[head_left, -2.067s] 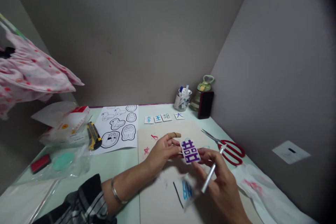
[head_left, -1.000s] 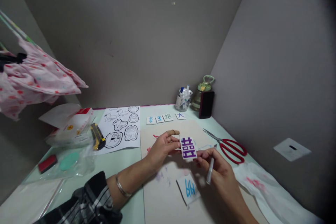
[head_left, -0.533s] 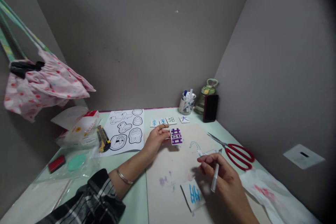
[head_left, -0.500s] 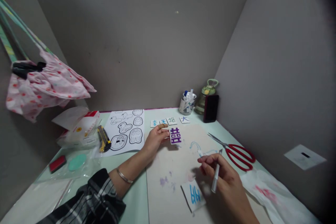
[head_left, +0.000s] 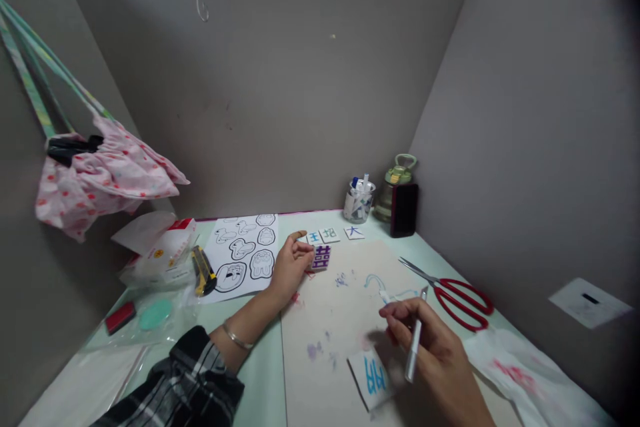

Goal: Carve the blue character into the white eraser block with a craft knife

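My left hand [head_left: 290, 261] pinches a small white tile with a purple character [head_left: 321, 257], held low over the far edge of the beige board [head_left: 330, 320], just in front of a row of small lettered tiles [head_left: 334, 235]. My right hand [head_left: 430, 345] is closed round a silver craft knife [head_left: 414, 343], blade pointing away, above the board. A white tile with a blue character [head_left: 373, 377] lies on the board just left of that hand.
Red scissors [head_left: 453, 288] lie to the right, beside a white plastic bag [head_left: 520, 373]. A pen cup [head_left: 357, 201], green bottle [head_left: 393, 187] and dark phone [head_left: 404, 209] stand at the back. Left: an outline-drawing sheet [head_left: 245, 253], yellow box cutter [head_left: 203, 270], a carton [head_left: 165, 247], bagged items [head_left: 145, 317].
My left hand carried the purple-character tile away from my right hand, up to the far edge of the board near the tile row. My right hand stayed over the board with the knife.
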The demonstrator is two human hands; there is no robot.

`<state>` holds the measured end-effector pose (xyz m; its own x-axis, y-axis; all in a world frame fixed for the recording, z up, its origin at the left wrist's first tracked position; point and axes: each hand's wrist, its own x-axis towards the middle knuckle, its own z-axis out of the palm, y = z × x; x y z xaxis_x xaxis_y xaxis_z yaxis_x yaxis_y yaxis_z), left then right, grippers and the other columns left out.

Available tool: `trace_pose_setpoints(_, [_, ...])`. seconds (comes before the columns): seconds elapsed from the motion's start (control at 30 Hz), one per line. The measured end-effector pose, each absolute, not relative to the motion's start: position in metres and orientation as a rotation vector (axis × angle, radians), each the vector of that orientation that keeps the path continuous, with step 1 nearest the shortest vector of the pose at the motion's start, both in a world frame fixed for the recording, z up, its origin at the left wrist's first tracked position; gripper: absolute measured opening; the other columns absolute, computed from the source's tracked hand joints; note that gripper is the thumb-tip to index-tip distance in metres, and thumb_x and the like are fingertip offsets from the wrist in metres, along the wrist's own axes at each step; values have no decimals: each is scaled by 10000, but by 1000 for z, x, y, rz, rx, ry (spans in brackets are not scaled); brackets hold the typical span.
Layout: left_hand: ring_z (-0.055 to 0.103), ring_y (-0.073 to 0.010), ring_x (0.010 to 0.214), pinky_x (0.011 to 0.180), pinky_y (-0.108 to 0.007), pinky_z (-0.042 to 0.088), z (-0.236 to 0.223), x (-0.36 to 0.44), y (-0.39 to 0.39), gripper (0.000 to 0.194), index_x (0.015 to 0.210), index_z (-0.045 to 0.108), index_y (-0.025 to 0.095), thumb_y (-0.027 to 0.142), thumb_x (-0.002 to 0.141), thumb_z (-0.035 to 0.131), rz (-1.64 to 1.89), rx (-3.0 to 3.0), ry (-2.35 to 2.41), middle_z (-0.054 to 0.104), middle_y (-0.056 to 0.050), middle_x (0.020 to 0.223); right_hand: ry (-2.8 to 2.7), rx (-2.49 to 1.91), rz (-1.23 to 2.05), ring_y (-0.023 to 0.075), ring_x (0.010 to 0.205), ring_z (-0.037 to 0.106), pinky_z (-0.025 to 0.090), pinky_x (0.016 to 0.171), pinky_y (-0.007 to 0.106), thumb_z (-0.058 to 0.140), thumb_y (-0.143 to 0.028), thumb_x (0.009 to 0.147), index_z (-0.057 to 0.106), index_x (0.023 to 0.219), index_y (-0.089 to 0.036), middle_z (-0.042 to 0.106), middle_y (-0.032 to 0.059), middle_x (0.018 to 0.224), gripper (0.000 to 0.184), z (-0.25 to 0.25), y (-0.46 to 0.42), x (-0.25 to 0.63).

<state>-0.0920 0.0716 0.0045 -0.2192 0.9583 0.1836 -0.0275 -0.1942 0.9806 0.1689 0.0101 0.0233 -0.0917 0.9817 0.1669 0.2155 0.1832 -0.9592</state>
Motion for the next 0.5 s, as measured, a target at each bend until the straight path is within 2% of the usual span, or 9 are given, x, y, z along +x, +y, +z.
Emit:
trace_pose_setpoints(0.1, [633, -221, 1064, 983, -344, 513, 12, -90, 60, 614, 1400, 543, 254, 175, 832, 763, 1506, 1428, 1238, 699, -23, 991, -1494, -1192, 986, 210, 759, 627, 473, 713, 342, 663, -512, 864, 632, 838, -233, 699, 49, 942, 283, 29, 4, 165])
trace_pose_setpoints(0.33, [667, -250, 915, 1032, -400, 468, 15, -95, 38, 476, 1256, 706, 230, 181, 789, 783, 1295, 1756, 1177, 741, -80, 946, -1547, -1184, 888, 202, 717, 602, 469, 674, 327, 645, -478, 877, 636, 839, -240, 678, 41, 861, 242, 42, -7, 160])
trace_pose_setpoints(0.43, [683, -255, 897, 1023, -403, 483, 13, -98, 36, 428, 1209, 724, 219, 196, 787, 790, 1283, 1779, 1192, 740, -88, 921, -1610, -1166, 819, 199, 681, 590, 473, 657, 326, 642, -458, 879, 648, 838, -241, 675, 40, 822, 221, 42, -8, 160])
trace_pose_setpoints(0.5, [687, -248, 933, 1037, -397, 480, 13, -100, 38, 465, 1262, 691, 225, 198, 806, 777, 1324, 1761, 1227, 740, -79, 948, -1607, -1161, 796, 204, 689, 588, 470, 660, 332, 625, -449, 885, 652, 838, -242, 668, 41, 808, 214, 42, -8, 159])
